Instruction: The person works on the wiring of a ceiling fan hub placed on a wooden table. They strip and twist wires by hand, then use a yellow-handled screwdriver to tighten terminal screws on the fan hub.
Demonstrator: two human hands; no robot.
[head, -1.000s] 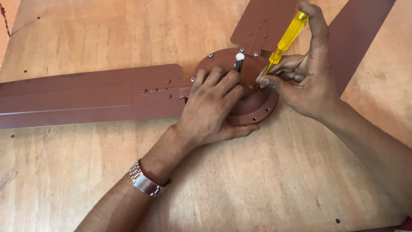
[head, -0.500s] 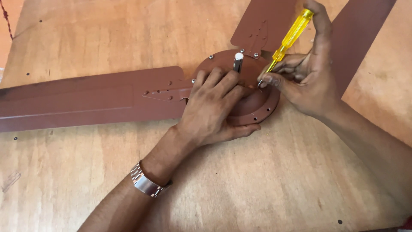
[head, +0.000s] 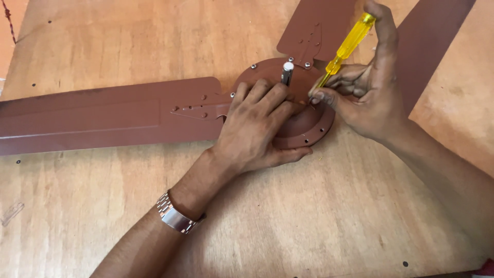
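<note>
— From the head view: round brown metal ceiling-fan motor hub (head: 309,128) flat on the bare wooden board (head: 128,41), long brown blade (head: 103,116) stretching off left.

— Left hand (head: 257,128) spread flat over the hub, gripping nothing, pressing down.

— Right hand (head: 368,87) clenched around the yellow-handled screwdriver (head: 350,44), tip at the hub's upper rim.

— Silver shaft (head: 287,72) upright between both.

Screwdriver tip (head: 315,91) behind fingers (head: 329,98); blade (head: 92,118) cropped.
</note>
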